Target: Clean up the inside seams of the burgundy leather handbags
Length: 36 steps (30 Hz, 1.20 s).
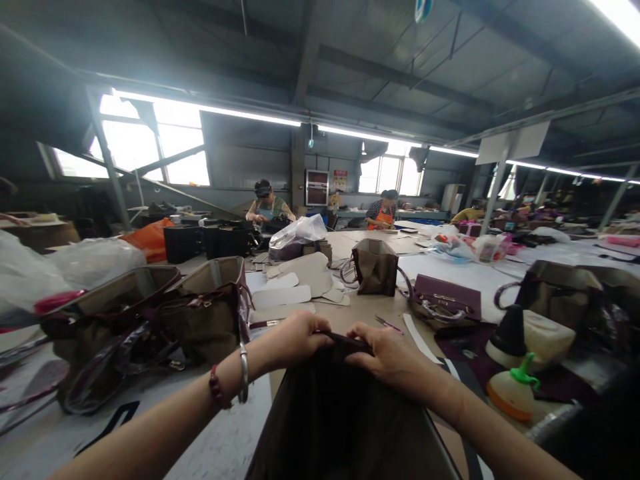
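A long worktable (370, 310) is spread with pale cut pieces (295, 283). A dark brown bag (340, 420) is held nearest the camera, low in the middle, with its far top edge raised over the table. Brown handbags (200, 313) are laid on their sides to its left. That edge is gripped by the left hand (295, 339) and the right hand (387, 357), both closed on it and set close together. A green-capped bottle (514, 395) is stood at the right, beside the right forearm.
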Each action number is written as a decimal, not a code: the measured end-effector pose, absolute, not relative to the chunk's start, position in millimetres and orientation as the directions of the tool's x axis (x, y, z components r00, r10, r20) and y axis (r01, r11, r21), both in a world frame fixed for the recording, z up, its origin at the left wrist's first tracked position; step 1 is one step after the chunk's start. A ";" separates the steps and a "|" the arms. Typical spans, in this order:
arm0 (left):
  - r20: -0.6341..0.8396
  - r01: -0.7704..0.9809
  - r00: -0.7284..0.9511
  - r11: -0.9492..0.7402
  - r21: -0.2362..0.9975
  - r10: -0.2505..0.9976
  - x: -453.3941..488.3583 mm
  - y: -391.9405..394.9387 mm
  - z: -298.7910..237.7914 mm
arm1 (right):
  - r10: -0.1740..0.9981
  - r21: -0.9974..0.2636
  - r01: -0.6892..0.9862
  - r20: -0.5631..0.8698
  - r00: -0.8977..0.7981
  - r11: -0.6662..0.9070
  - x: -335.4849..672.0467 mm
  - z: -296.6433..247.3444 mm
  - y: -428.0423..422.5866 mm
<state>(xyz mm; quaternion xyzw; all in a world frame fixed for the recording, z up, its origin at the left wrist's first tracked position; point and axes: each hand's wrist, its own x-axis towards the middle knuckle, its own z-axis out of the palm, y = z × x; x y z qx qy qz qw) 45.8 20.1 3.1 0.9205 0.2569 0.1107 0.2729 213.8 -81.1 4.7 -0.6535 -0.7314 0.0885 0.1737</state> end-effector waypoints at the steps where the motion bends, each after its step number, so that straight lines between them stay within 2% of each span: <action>1: 0.063 0.413 0.841 -0.712 0.568 0.538 45.2 19.5 3.2 | 0.989 -0.363 0.926 0.136 -0.061 0.108 214.4 3.5 -82.9; 5: 0.071 0.409 0.833 -0.696 0.590 0.549 42.7 15.0 6.2 | 0.987 -0.363 0.928 0.157 -0.021 0.078 212.7 1.4 -88.5; 12: 0.098 0.379 0.845 -0.718 0.584 0.526 44.3 10.9 10.1 | 0.985 -0.350 0.929 0.158 -0.073 0.125 208.4 8.1 -92.9; 17: 0.133 0.397 0.817 -0.715 0.575 0.561 44.9 5.7 7.9 | 0.982 -0.281 0.960 0.184 0.036 0.018 209.8 5.1 -102.1; 21: 0.129 0.420 0.802 -0.704 0.573 0.583 48.4 -0.1 9.6 | 0.982 -0.278 0.960 0.170 0.087 -0.037 218.0 -0.2 -104.9; 29: 0.150 0.421 0.804 -0.728 0.540 0.576 54.0 -7.1 13.6 | 0.981 -0.293 0.956 0.187 0.057 0.000 225.8 -5.5 -110.7; 36: 0.161 0.424 0.799 -0.733 0.531 0.579 50.7 -17.3 14.7 | 0.983 -0.229 0.973 0.182 0.034 0.008 223.0 0.9 -109.4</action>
